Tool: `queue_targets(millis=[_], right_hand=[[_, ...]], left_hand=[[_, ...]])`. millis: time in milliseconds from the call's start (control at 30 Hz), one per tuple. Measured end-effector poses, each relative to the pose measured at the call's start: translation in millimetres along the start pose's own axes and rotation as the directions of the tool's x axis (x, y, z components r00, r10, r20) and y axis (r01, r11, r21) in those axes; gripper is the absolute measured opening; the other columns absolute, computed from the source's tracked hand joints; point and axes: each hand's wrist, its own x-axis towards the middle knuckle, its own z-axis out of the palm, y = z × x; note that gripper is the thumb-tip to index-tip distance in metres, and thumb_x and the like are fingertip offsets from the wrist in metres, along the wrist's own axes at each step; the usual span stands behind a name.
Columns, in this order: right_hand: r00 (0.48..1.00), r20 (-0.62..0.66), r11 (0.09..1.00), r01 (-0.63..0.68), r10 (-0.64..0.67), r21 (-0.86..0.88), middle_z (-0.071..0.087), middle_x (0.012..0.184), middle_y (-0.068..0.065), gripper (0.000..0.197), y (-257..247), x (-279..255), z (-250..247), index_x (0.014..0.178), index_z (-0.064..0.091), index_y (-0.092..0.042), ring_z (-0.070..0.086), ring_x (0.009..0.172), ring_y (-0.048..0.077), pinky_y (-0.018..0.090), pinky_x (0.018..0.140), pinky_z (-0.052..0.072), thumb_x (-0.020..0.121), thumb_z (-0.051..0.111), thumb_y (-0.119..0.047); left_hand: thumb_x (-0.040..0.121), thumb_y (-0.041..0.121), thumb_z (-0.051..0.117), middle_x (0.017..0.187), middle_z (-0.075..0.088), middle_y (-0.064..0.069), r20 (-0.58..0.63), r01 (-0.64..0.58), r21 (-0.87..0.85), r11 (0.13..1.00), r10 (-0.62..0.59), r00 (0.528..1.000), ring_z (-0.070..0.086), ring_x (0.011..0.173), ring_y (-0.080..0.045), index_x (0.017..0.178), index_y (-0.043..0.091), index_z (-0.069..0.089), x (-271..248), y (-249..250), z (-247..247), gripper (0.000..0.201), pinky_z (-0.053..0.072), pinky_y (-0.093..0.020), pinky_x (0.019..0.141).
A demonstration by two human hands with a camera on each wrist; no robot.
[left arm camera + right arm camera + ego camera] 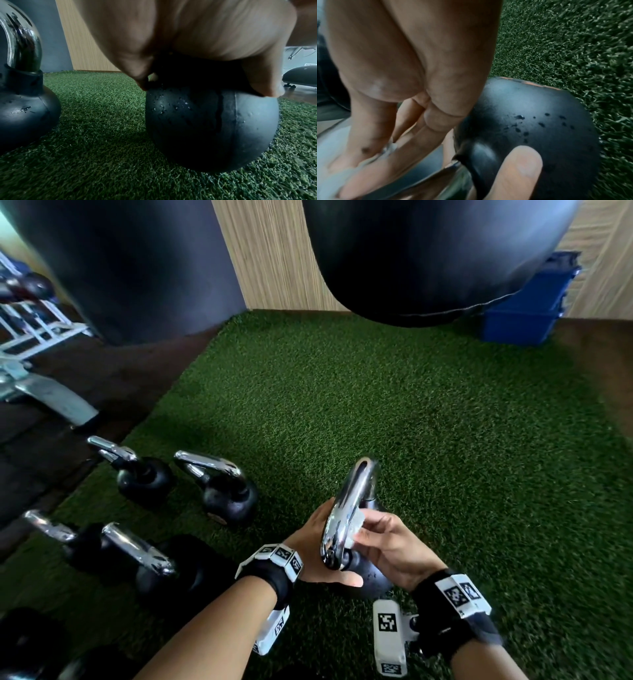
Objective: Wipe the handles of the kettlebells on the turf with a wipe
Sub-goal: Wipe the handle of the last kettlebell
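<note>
A black kettlebell [373, 575] with a chrome loop handle [352, 501] stands on the green turf [428, 412], tipped a little. My left hand [317, 546] grips it at the handle's base, thumb lying across the ball [211, 124]. My right hand [383, 539] pinches a white wipe [355, 527] against the right side of the chrome handle. In the right wrist view the fingers press the wipe [388, 148] onto the handle, and droplets speckle the ball [530, 121]. Several more kettlebells [222, 491] stand to the left.
Two hanging black punching bags [428, 258] loom over the far turf. A blue bin [524, 313] sits at the back right by the wood wall. A white rack [37, 326] and dark floor lie left. A neighbouring kettlebell [22, 97] stands close on the left.
</note>
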Motion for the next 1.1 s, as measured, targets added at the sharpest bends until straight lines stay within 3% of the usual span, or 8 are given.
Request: queue_targets(millis=[100,200,367,500,567,667,833,1100], right_hand=[[0.99,-0.082,0.992,0.113,-0.118,-0.064,0.073,0.098,0.025,0.028,-4.7,5.8,5.9,0.106,0.07,0.011,0.074,0.081,0.03,0.034,0.076,0.062,0.078,0.071,0.01],[0.918,-0.301,0.966,0.248,-0.26,-0.077,0.077,0.091,0.018,0.027,-8.1,14.4,9.2,0.089,0.078,-0.004,0.075,0.081,0.026,0.032,0.072,0.062,0.069,0.07,0.011],[0.734,-0.503,0.842,0.173,-0.457,-0.512,0.079,0.089,0.01,0.033,-5.4,9.7,19.8,0.091,0.075,-0.01,0.076,0.081,0.02,0.031,0.072,0.063,0.065,0.086,0.008],[0.567,-0.482,0.604,0.034,-0.668,-0.796,0.074,0.08,-0.011,0.034,-17.1,17.4,26.9,0.088,0.069,-0.028,0.069,0.069,-0.007,0.006,0.059,0.051,0.07,0.087,-0.006],[0.523,-0.469,0.544,-0.013,-0.711,-0.839,0.071,0.079,-0.017,0.034,-26.0,22.2,28.1,0.089,0.067,-0.031,0.067,0.069,-0.01,0.005,0.058,0.051,0.071,0.086,-0.009],[0.525,-0.435,0.466,-0.081,-0.732,-0.881,0.07,0.077,-0.019,0.032,-30.8,25.3,27.9,0.084,0.065,-0.035,0.068,0.067,-0.007,0.013,0.067,0.057,0.069,0.088,-0.017],[0.493,-0.437,0.419,-0.153,-0.753,-0.895,0.062,0.065,-0.02,0.023,-32.1,36.6,26.6,0.074,0.062,-0.027,0.059,0.057,-0.01,-0.001,0.056,0.041,0.072,0.084,-0.022],[0.476,-0.6,0.482,-0.357,-0.643,-0.8,0.055,0.061,-0.017,0.025,-27.5,51.2,25.9,0.065,0.057,-0.022,0.05,0.056,-0.004,0.013,0.054,0.038,0.076,0.079,-0.024]], left_hand=[[0.062,0.06,0.085,0.166,0.022,-0.012,0.058,-0.171,0.219,0.96,0.162,0.985,0.021,0.154,-0.026,0.157,0.017,0.026,2.5,10.7,-3.8,0.119,0.018,-0.039,0.127],[0.085,0.057,0.07,0.153,0.038,-0.015,0.163,-0.274,0.411,0.869,0.225,0.961,0.028,0.145,-0.037,0.113,0.022,0.066,6.9,21.9,-9.0,0.045,0.017,-0.04,0.123],[0.065,0.043,0.094,0.164,0.023,-0.009,-0.005,-0.297,0.242,0.924,0.308,0.951,0.019,0.154,-0.024,0.158,0.013,0.025,5.9,12.8,-4.7,0.12,0.018,-0.041,0.127],[0.074,0.053,0.086,0.156,0.038,-0.02,0.103,-0.252,0.376,0.892,0.23,0.968,0.019,0.154,-0.031,0.145,0.002,0.046,11.7,8.7,-2.8,0.096,0.003,-0.033,0.128],[0.071,0.052,0.088,0.161,0.025,-0.014,0.056,-0.211,0.316,0.925,0.204,0.977,0.012,0.155,-0.025,0.156,0.006,0.028,8.1,7.1,-1.6,0.114,0.002,-0.029,0.126],[0.068,0.056,0.088,0.168,-0.001,-0.004,0.029,-0.169,0.288,0.943,0.168,0.985,0.001,0.156,-0.019,0.16,0.016,-0.009,4.7,4.6,-1.8,0.14,0.004,-0.032,0.127],[0.067,0.066,0.084,0.166,-0.009,0.008,0.054,-0.149,0.356,0.923,0.138,0.989,-0.006,0.155,-0.014,0.155,0.033,-0.018,9.2,1.7,-0.3,0.138,-0.002,-0.031,0.126],[0.084,0.07,0.064,0.17,-0.007,-0.014,0.164,-0.274,0.652,0.707,0.221,0.961,-0.017,0.155,-0.033,0.161,0.011,0.017,21.3,-6.1,2.1,0.109,-0.018,-0.038,0.124]])
